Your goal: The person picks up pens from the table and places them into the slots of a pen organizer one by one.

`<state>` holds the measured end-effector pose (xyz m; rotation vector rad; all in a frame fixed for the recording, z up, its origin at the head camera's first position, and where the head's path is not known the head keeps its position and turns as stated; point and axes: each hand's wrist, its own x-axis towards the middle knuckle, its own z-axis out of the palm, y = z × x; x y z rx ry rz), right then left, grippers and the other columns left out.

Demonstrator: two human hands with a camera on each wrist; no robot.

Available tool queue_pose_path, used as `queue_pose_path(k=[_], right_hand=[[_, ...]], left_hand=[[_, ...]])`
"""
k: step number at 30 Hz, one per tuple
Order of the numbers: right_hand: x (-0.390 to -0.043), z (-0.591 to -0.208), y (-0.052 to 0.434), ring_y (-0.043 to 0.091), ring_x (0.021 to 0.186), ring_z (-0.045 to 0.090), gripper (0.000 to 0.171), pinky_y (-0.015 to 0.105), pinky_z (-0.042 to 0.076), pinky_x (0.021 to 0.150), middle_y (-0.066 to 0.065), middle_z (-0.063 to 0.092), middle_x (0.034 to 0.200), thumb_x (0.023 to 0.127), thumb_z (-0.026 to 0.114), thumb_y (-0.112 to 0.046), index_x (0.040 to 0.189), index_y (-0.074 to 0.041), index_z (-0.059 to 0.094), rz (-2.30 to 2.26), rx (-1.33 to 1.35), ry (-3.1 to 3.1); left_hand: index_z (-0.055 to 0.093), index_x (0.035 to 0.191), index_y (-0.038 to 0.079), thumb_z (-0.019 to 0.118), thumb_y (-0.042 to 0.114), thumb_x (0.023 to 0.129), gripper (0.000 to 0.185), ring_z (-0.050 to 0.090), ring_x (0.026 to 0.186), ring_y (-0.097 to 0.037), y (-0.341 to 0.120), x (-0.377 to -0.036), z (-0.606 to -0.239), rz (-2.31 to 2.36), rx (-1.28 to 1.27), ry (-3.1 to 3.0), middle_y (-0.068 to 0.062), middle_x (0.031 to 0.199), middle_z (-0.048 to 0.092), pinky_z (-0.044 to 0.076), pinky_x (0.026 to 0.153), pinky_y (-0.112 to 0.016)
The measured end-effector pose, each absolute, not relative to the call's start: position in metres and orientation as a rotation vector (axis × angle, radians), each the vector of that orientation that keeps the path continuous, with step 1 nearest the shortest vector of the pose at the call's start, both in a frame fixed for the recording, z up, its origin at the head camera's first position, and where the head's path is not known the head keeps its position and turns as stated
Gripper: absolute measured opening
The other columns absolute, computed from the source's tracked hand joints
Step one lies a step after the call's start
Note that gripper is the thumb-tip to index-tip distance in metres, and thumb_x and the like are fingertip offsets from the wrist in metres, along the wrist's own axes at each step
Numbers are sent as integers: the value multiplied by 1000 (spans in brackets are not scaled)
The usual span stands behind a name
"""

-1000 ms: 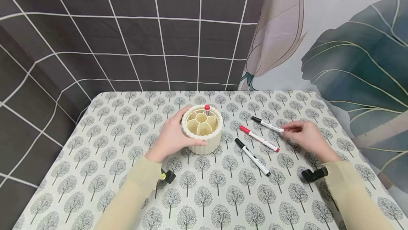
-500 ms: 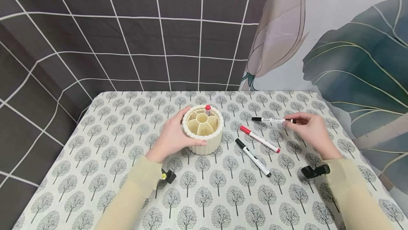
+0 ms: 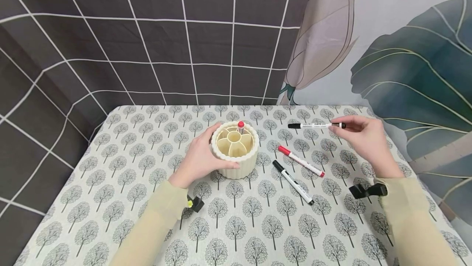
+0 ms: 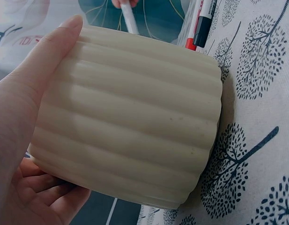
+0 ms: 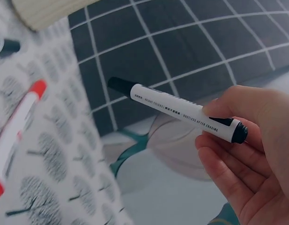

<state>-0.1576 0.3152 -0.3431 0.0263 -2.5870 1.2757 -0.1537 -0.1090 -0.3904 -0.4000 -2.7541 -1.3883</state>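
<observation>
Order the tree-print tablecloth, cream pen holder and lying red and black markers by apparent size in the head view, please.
Tree-print tablecloth
Cream pen holder
Lying red marker, lying black marker: too alike to rank

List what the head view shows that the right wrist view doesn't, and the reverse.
Head view only: the left hand gripping the cream holder, and a red-topped marker standing in it. Right wrist view only: readable lettering on the black-capped marker. Both: the right hand pinching that marker, the red-capped marker on the cloth, and at least part of the holder.

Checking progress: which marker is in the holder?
The standing red marker; the other red and one black lie outside; the right hand holds another black marker.
</observation>
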Motion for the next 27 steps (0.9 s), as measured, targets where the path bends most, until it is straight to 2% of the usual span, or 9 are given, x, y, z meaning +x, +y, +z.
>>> queue_pose_path(k=[10,15,22,27], right_hand=[[-154,-312,291,5,84,72,27,12,55,75,-7,75,99,86,83,-9,111,1,76,1404,154,-2400],[-149,-300,275,10,80,73,27,15,57,72,-2,76,94,85,83,-5,110,2,76,1438,226,-2361],[-146,-287,254,14,83,73,26,18,57,68,2,76,96,83,83,0,109,0,77,1447,390,-2336],[-149,-283,238,15,85,71,28,18,56,68,2,77,99,83,83,1,110,-2,77,1462,481,-2338]], left_hand=[[36,158,22,94,70,44,137,52,129,-26,-109,-152,-392,-1382,-395,-2744,-2,146,53,44,106,-56],[35,159,21,94,69,44,138,49,132,-26,-108,-150,-393,-1405,-390,-2733,-1,150,50,42,107,-57],[36,158,25,95,64,51,128,45,136,-18,-111,-146,-396,-1453,-427,-2693,5,150,48,38,112,-55],[35,158,19,93,63,55,125,46,135,-15,-115,-141,-396,-1465,-429,-2678,4,150,48,38,112,-52]])
